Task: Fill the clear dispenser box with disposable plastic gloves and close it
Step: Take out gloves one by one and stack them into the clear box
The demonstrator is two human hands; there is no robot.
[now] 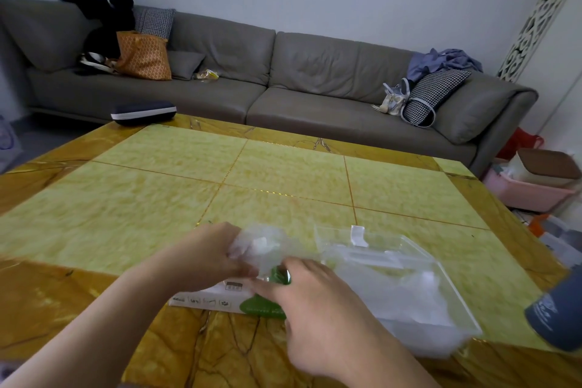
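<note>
A clear dispenser box (419, 290) lies open on the yellow table, right of centre near the front edge, with thin plastic gloves inside. A white and green glove package (220, 298) lies flat to its left. My left hand (204, 258) grips a crumpled bunch of clear plastic gloves (261, 246) above the package. My right hand (315, 299) reaches over the package's green end, its fingers at the lower part of the bunch; its fingertips are hidden behind the plastic.
The yellow tiled table (252, 179) stretches ahead. A dark case (143, 112) sits at its far left corner. A blue-grey object (557, 315) stands at the right edge. A grey sofa (283, 79) runs behind; pink bins (529, 192) are on the floor to the right.
</note>
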